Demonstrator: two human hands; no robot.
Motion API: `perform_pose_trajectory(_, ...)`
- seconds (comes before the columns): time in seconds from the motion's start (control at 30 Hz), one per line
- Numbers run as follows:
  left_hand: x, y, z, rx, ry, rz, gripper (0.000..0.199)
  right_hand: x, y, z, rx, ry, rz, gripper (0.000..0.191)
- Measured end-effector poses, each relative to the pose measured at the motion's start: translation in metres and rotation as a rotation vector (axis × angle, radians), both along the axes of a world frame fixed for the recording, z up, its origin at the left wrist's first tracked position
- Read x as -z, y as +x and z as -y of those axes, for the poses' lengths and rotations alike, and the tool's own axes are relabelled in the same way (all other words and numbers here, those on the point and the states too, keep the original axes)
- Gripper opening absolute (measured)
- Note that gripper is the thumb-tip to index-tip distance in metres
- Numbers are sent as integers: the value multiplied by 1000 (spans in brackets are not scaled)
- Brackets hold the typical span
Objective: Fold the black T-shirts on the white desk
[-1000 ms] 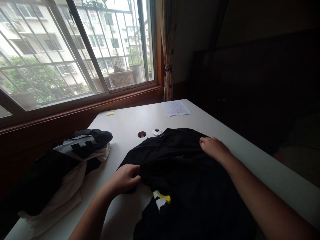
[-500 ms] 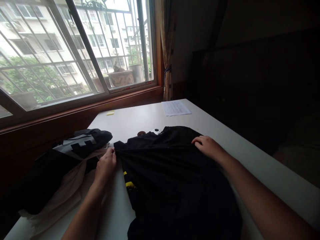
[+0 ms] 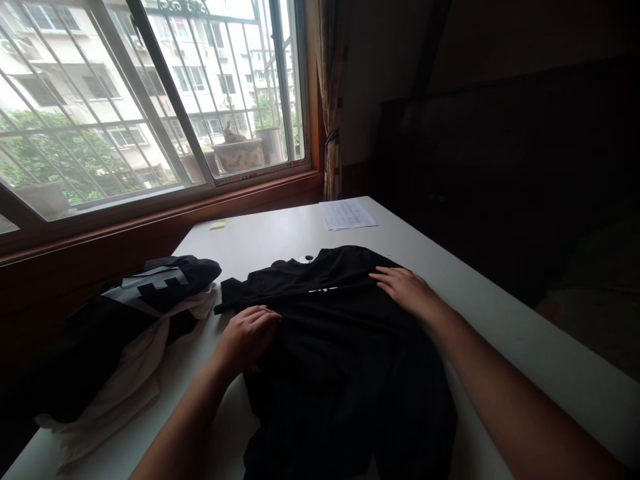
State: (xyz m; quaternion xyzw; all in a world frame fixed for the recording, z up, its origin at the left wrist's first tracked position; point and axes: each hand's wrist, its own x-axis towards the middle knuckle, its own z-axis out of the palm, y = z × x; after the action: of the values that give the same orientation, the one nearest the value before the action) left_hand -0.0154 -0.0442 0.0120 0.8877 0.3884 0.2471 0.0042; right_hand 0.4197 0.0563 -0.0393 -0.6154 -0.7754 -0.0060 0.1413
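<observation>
A black shirt (image 3: 330, 360) lies spread over the white table in front of me, with a small white print near its upper part. My left hand (image 3: 253, 331) rests palm down on the shirt's left side, its fingers stretched out on the cloth and its thumb hidden. On the upper right side of the shirt lies my right hand (image 3: 404, 288), open, with fingers a little apart. A bit of yellow print shows under my left wrist. Behind the shirt's top edge, a round black-and-white object (image 3: 307, 259) is partly covered.
A pile of black and beige clothes (image 3: 135, 333) sits on the left of the white table (image 3: 280, 230). Printed papers (image 3: 349, 214) and a yellow sticky note (image 3: 218, 225) lie toward its far edge. Beyond are a barred window (image 3: 165, 100) and a tied curtain (image 3: 332, 113).
My left hand has let go of the shirt's left edge and moved right onto the cloth. My right hand's fingers have straightened and shifted slightly left. The white print has come into view.
</observation>
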Motion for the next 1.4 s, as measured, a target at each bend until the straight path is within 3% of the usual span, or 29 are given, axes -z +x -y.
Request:
perform_pose_trajectory(0.13,0,5,3,21,-84,-34,22,2,7,-2,134,28,41,37)
perform_pose_trajectory(0.3,6,-2,-4,-42,-193,-81,29,4,13,-5,211,42,11,40)
perform_pose_trajectory(0.5,23,-16,-15,-309,-190,-118,40,8,11,-5,222,100,-82,38)
perform_pose_trajectory(0.6,27,-24,-22,-411,-205,-145,41,1,0,2,223,172,-97,34)
perform_pose_trajectory(0.7,31,-36,-31,-498,-222,-160,40,-20,-20,15,118,243,-149,26)
perform_pose_trajectory(0.8,38,-50,-39,-602,-180,-156,42,-52,-48,38,-140,224,-260,17)
perform_pose_trajectory(0.93,47,-64,-43,-699,-104,-111,41,-89,-90,89,-579,-145,-384,22)
perform_pose_trajectory(1.03,51,-69,-42,-715,-84,-82,41,-92,-113,132,-821,-394,-321,23)
perform_pose_trajectory(1.1,51,-70,-40,-708,-72,-77,41,-84,-120,156,-860,-436,-269,29)
perform_pose_trajectory(1.2,47,-69,-35,-687,-37,-60,40,-68,-118,180,-775,-367,-239,40)
perform_pose_trajectory(1.4,11,-31,-13,-461,107,-18,30,-54,-83,196,-593,-220,-253,20)
